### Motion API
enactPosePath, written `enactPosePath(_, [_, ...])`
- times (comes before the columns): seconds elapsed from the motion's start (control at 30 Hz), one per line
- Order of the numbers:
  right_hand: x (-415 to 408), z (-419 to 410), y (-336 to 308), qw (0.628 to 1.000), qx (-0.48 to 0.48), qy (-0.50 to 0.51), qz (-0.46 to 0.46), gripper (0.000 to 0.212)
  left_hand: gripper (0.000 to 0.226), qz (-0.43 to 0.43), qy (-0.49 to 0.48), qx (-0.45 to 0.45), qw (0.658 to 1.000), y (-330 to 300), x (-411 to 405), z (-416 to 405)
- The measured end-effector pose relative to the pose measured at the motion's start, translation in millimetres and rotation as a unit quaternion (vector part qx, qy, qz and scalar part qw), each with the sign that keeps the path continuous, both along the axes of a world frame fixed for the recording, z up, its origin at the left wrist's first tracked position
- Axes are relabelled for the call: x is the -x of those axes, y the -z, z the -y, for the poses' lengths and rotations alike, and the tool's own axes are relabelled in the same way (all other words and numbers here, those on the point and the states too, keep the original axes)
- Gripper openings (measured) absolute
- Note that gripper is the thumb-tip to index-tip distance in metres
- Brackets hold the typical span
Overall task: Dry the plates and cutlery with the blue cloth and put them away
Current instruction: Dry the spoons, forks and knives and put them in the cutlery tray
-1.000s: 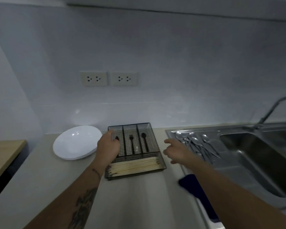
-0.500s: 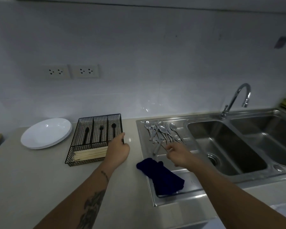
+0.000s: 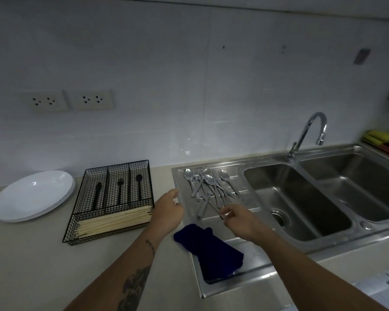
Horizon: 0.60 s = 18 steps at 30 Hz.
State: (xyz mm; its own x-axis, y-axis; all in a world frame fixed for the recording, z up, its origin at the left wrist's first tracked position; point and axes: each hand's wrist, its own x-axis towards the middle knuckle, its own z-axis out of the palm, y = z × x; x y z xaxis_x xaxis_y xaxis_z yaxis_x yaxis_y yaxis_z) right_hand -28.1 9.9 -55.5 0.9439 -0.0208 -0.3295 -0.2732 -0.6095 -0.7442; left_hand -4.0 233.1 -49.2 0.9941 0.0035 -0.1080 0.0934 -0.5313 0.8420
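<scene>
My right hand (image 3: 238,218) reaches centre frame, fingertips at a handle in the cutlery pile (image 3: 208,187) on the drainboard (image 3: 245,261); whether they've pinched it, I can't tell. My left hand (image 3: 169,212) hovers loose, holding nothing. Next, I reckon: lift one piece, grab the blue cloth (image 3: 209,250) below. Plates (image 3: 32,196) sit far left, wire tray (image 3: 112,198) beside them on a pale counter (image 3: 32,265), tiled wall behind.
</scene>
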Motion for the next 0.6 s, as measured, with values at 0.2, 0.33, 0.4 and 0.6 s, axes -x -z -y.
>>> enactPosePath(0.2, [-18, -1, 8, 1.000, 0.011, 0.016, -0.008, 0.032, 0.046, -0.019, 0.023, -0.022, 0.999, 17, -15, 9])
enactPosePath(0.33, [-23, -7, 12, 0.999, 0.027, -0.014, -0.010, 0.033, 0.031, -0.027, 0.032, -0.036, 0.998, 27, -25, 21])
enactPosePath(0.4, [-19, -17, 18, 0.997, 0.035, -0.062, -0.021, 0.038, 0.036, -0.028, 0.035, -0.040, 0.998, 33, -30, 26])
enactPosePath(0.6, [-2, -43, 67, 0.942, 0.216, -0.257, 0.033, 0.079, 0.053, -0.079, 0.018, -0.046, 0.996, 54, -32, 27])
